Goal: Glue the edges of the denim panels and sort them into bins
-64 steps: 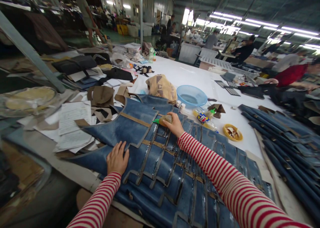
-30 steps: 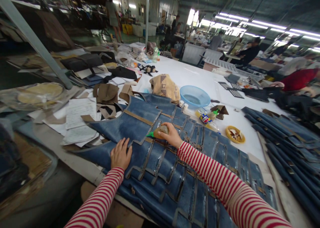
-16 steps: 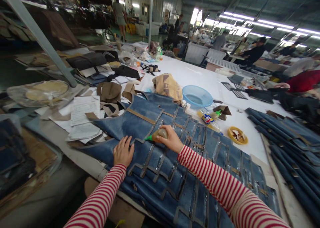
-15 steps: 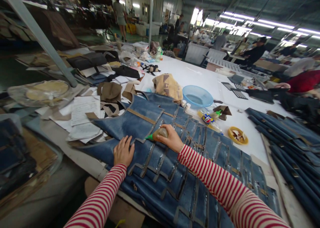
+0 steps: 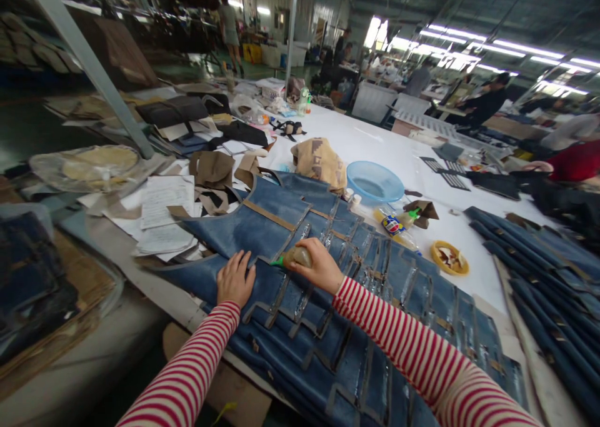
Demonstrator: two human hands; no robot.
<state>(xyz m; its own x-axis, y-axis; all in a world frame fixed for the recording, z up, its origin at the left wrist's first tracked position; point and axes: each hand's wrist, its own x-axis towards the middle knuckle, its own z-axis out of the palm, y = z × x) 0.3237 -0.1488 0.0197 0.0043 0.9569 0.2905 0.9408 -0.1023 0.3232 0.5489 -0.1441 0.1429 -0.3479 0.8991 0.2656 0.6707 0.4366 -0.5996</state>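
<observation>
The squeeze bottle (image 5: 297, 257) has moved nearer along the grey-edged border of the top blue panel (image 5: 220, 234) in the last two seconds, from beside the end of a tan strip (image 5: 269, 215) to near the border's corner. The head camera has turned slightly left, so the bench (image 5: 323, 127) sits farther right in view.

The right hand (image 5: 323, 266) grips the bottle, thumb and fingers wrapped around its body, the green nozzle (image 5: 277, 262) pointing left; whether the tip touches is unclear. The left hand (image 5: 235, 281) stays palm down on the blue material, fingers extended toward the far side.

Farther right, a soda bottle's label (image 5: 392, 225) carries a round red, white and blue emblem. Lines of writing on the papers (image 5: 167, 202) at left are too small to read.
</observation>
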